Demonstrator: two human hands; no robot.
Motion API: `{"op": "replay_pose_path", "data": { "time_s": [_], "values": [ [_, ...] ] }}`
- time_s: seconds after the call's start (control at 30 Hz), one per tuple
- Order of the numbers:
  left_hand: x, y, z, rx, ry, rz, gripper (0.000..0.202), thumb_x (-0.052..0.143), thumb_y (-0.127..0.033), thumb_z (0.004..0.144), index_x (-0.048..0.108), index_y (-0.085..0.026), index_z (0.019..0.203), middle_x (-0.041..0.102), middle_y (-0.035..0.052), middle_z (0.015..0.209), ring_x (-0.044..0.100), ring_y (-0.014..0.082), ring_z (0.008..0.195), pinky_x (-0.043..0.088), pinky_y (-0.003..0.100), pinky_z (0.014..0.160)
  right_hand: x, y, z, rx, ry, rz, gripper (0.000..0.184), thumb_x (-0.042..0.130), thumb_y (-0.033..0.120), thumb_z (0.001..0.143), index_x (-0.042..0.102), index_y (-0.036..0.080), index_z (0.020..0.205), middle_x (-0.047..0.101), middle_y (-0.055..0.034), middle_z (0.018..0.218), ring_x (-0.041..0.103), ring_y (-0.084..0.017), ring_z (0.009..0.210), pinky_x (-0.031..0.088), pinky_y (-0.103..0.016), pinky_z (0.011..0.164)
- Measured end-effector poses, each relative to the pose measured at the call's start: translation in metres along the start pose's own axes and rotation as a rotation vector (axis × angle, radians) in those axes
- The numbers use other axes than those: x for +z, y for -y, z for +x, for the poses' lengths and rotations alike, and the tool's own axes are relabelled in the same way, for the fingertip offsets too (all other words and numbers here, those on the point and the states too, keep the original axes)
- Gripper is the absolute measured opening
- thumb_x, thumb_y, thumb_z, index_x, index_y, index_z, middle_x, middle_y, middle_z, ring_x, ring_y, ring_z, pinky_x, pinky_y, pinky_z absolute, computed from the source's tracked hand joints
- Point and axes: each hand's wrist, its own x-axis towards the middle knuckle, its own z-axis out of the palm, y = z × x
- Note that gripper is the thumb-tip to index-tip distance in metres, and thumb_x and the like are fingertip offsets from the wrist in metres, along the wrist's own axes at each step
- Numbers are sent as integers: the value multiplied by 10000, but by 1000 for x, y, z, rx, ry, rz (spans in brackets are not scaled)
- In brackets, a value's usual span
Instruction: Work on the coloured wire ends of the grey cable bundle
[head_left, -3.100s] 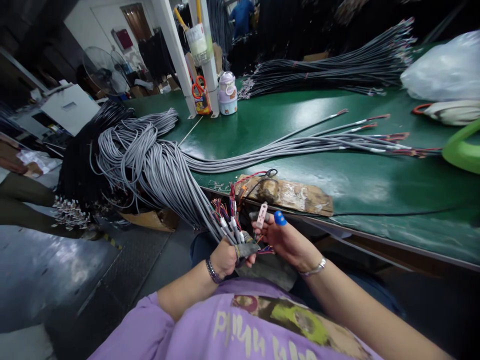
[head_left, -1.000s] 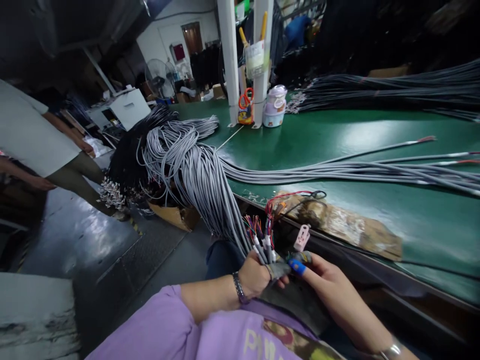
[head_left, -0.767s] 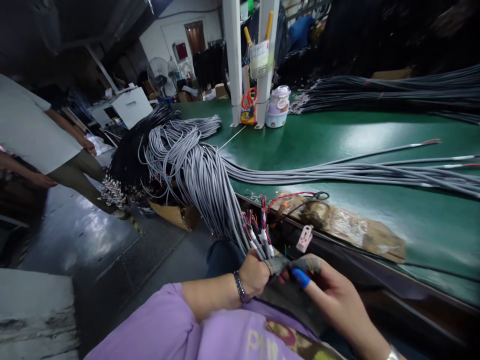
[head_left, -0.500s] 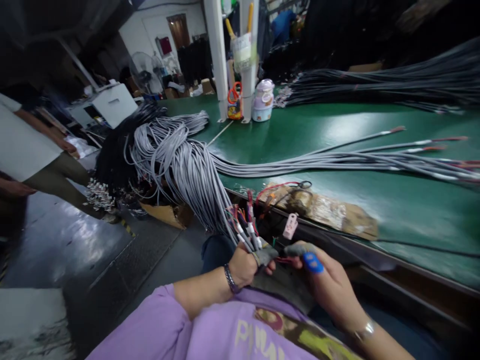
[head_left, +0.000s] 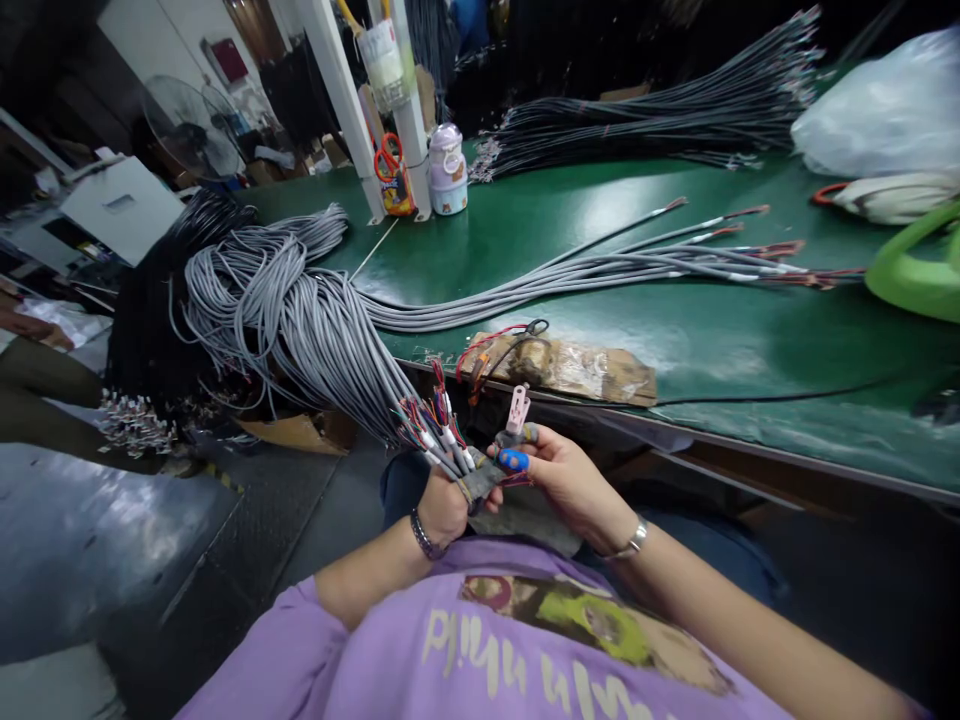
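Note:
My left hand (head_left: pixel 442 508) is closed round the ends of several grey cables (head_left: pixel 442 440), whose coloured wires stick up above the fist. These cables run up to a big grey bundle (head_left: pixel 300 320) draped over the bench's left edge. My right hand (head_left: pixel 559 475), with a blue cot on the thumb and a grey one on a fingertip, pinches thin wires beside the left fist. A small pink connector (head_left: pixel 517 408) hangs just above my right fingers. Both hands sit over my lap, in front of the green bench (head_left: pixel 675 330).
Stripped grey cables (head_left: pixel 637 265) lie across the bench. Black cable bundles (head_left: pixel 660 115) lie at the back. A taped brown block (head_left: pixel 577 370) sits on the near edge. Scissors (head_left: pixel 390 165) and a small jar (head_left: pixel 448 180) stand by white posts. A green rim (head_left: pixel 911 280) and plastic bag (head_left: pixel 877 125) are right.
My view has swung right and down. My right hand has risen towards the pink connector, still pinching wires. The left fist keeps hold of the cable ends. The person at left has nearly left the frame.

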Motion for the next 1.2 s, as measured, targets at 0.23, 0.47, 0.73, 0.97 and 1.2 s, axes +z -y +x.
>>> {"op": "replay_pose_path", "data": {
  "time_s": [0.23, 0.47, 0.73, 0.97, 1.2],
  "values": [
    [1, 1, 1, -10, -5, 37, 445, 775, -543, 637, 598, -135, 643, 616, 18, 536, 551, 110, 447, 472, 232, 462, -3, -5, 4, -37, -136, -56, 446, 850, 445, 585, 550, 201, 807, 667, 9, 654, 616, -151, 550, 501, -302, 594],
    [2, 0, 2, -6, -56, -19, 450, 782, -544, 617, 586, -141, 659, 616, 14, 527, 521, 92, 422, 429, 207, 431, -10, -12, 0, -93, -117, -63, 377, 821, 435, 642, 570, 208, 808, 667, 2, 701, 616, -156, 638, 502, -312, 677],
    [8, -3, 1, -28, -117, 40, 433, 811, -501, 590, 591, -134, 657, 588, 2, 512, 507, 90, 418, 421, 208, 421, -14, -11, 4, -61, -126, -74, 430, 783, 498, 663, 595, 191, 899, 659, -31, 791, 590, -142, 661, 470, -271, 616],
    [7, 3, 1, 0, -99, 55, 405, 813, -469, 610, 602, -130, 683, 589, -6, 524, 518, 87, 428, 437, 200, 425, -6, -3, 2, -44, -115, -165, 437, 838, 402, 580, 546, 222, 851, 646, 7, 700, 605, -147, 575, 498, -296, 584],
    [4, 7, 2, 24, -86, 69, 384, 784, -468, 652, 618, -123, 670, 608, 5, 527, 524, 88, 427, 447, 202, 433, -9, -3, -1, -47, -184, -190, 392, 822, 394, 610, 565, 208, 840, 701, -7, 679, 656, -167, 597, 531, -291, 611]
  ]
}}
